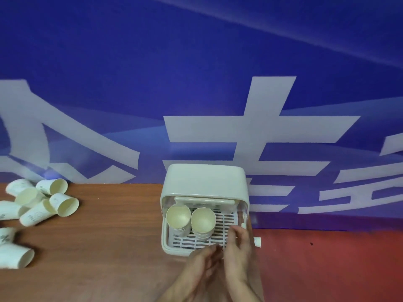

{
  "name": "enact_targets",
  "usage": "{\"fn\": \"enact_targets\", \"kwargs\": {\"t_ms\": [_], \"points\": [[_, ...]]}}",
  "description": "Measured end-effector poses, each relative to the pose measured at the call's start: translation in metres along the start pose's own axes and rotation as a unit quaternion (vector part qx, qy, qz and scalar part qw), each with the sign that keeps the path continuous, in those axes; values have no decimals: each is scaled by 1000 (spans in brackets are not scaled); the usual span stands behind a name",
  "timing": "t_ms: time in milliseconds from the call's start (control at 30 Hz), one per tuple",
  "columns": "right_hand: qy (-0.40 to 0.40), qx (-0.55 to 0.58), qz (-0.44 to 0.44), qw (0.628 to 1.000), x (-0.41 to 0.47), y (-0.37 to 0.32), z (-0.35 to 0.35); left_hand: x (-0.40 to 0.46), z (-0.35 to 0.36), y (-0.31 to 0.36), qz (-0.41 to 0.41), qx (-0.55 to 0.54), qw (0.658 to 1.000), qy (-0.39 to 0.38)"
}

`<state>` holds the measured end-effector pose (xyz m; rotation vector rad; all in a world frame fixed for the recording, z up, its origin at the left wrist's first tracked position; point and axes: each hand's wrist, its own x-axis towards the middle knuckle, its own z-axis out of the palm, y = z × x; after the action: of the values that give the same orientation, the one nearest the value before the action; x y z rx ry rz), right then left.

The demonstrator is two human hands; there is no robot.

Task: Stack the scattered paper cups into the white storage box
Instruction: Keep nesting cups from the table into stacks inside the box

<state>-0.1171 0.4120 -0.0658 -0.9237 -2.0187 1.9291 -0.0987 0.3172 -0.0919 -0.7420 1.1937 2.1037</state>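
Two hands are nearest, in front of the white storage box [205, 186]: the left hand [199, 264] and the right hand [239, 249], both with fingers straight and released, grasping nothing. The right one reaches over the front right corner of the box. Inside the box, on its slotted tray [222, 221], stand two stacks of paper cups [190, 219], side by side. Far to the left of the box, scattered paper cups [41, 203] lie on the wooden surface [109, 236]. Behind the box hangs a blue banner [196, 83].
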Motion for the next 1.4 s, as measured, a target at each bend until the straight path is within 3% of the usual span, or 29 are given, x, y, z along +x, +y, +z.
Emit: {"fn": "enact_targets", "kwargs": {"t_ms": [100,167,267,367,467,600,833,1067,1133,1233,1400], "points": [[-81,-36,-43,995,-27,-7,4,-23,-26,14,63,94,993,35],[-144,-74,-72,984,-38,-10,12,-38,-43,29,131,196,970,60],[-250,-146,-116,950,-56,-28,34,-67,-75,60,216,366,899,103],[-341,-260,-174,887,-70,-50,62,-96,-109,100,254,476,823,179],[-389,-343,-244,819,-88,-83,95,-127,-146,141,260,535,767,241],[-417,-440,-332,723,-115,-125,151,-165,-199,183,235,566,731,301],[-422,-529,-390,624,-174,-158,245,-225,-278,230,181,643,630,396],[-416,-568,-422,571,-220,-157,324,-261,-373,263,98,658,603,440],[-418,-576,-415,567,-231,-150,347,-265,-401,268,72,649,609,450],[-416,-590,-410,558,-244,-138,375,-262,-437,271,55,646,618,445],[-415,-620,-411,524,-257,-108,412,-252,-482,277,31,682,591,430]]}}
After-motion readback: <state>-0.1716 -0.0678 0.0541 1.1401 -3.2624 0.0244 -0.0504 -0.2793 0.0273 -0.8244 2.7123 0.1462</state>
